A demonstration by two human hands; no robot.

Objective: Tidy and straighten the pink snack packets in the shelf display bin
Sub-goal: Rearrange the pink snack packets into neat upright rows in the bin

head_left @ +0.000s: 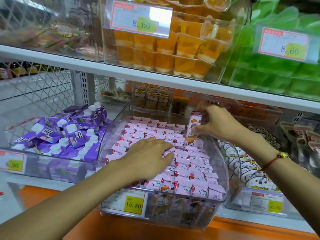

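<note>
The pink snack packets (187, 163) lay in overlapping rows inside a clear display bin (223, 172) at the front edge of the lower shelf (225, 215), with a yellow price tag (133, 204) reading 15.80 on its front wall. The left hand (149, 156) rested flat on the packets at the middle of the bin, fingers straight and pressing down on them, gripping nothing. The right hand (216, 122) was at the bin's rear right, its thumb and fingers pinching one upright packet (194, 130), pink above and orange below, which stood on end among the flat rows. Purple cartons (69, 135) filled the bin to the left. Orange jelly cups (173, 51) sat on the shelf above.
</note>
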